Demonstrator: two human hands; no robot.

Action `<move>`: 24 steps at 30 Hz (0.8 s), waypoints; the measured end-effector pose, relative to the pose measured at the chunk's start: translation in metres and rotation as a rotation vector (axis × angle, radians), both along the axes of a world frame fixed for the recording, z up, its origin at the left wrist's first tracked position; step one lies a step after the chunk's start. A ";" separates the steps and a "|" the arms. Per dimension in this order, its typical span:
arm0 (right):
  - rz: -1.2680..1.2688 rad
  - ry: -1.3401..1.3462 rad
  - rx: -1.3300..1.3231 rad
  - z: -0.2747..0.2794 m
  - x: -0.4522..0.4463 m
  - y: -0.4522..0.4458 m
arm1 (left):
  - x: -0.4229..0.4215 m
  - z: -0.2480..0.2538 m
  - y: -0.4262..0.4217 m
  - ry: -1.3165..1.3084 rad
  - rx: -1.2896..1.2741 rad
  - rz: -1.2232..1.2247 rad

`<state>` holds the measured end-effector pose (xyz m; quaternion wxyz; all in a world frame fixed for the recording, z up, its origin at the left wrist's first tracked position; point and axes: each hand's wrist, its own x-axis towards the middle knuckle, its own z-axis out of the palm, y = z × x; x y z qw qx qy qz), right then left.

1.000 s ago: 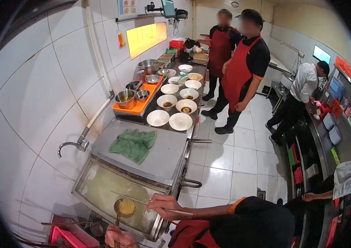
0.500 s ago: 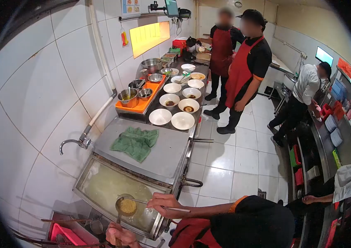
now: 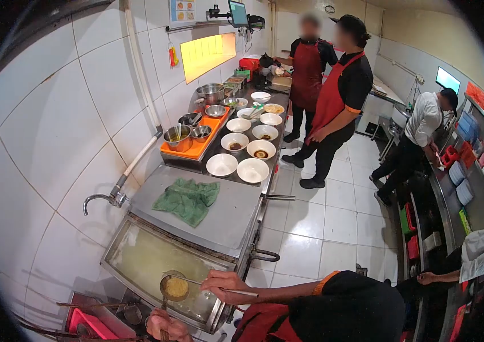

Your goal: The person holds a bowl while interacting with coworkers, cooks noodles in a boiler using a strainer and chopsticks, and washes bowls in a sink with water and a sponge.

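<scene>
My left hand (image 3: 168,326), at the bottom edge, is closed around the handle of a noodle strainer. The round strainer (image 3: 165,296) is over the cloudy liquid in the steel cooking vat (image 3: 128,251), and yellow noodles (image 3: 176,288) lie in it. From the right, my right hand (image 3: 226,286) grips thin chopsticks (image 3: 193,281), their tips at the noodles. I cannot tell whether the strainer's base touches the liquid. A green cloth (image 3: 188,199) lies crumpled on the flat metal cover (image 3: 219,219) behind the vat.
Several white bowls (image 3: 221,165), some with dark sauce, line the counter beyond. An orange tray (image 3: 196,149) holds steel pots. A tap (image 3: 102,198) juts from the left wall. Two people in red aprons (image 3: 333,97) stand by the counter; another person (image 3: 421,128) works at right shelves.
The view has shifted slightly. The chopsticks and my right hand have moved a little left at the noodles. The nearer apron-wearer's hand has risen slightly.
</scene>
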<state>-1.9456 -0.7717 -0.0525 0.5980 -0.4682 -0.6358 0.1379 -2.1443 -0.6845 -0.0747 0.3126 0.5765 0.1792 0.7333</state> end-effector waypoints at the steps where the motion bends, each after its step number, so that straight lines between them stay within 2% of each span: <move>1: 0.009 0.005 -0.016 0.001 0.000 -0.001 | 0.000 -0.001 0.001 0.007 0.005 -0.014; 5: 0.036 0.030 -0.074 -0.002 0.002 -0.002 | -0.004 -0.003 0.005 0.035 0.029 -0.064; 12: -0.034 0.013 -0.018 0.006 0.001 -0.004 | -0.007 -0.007 0.010 0.036 0.046 -0.125; 14: -0.024 -0.003 -0.102 0.009 0.002 -0.007 | -0.008 -0.008 0.011 0.031 0.049 -0.138; 24: -0.051 -0.003 -0.018 0.007 0.003 -0.005 | -0.007 -0.013 0.017 -0.045 0.051 -0.213</move>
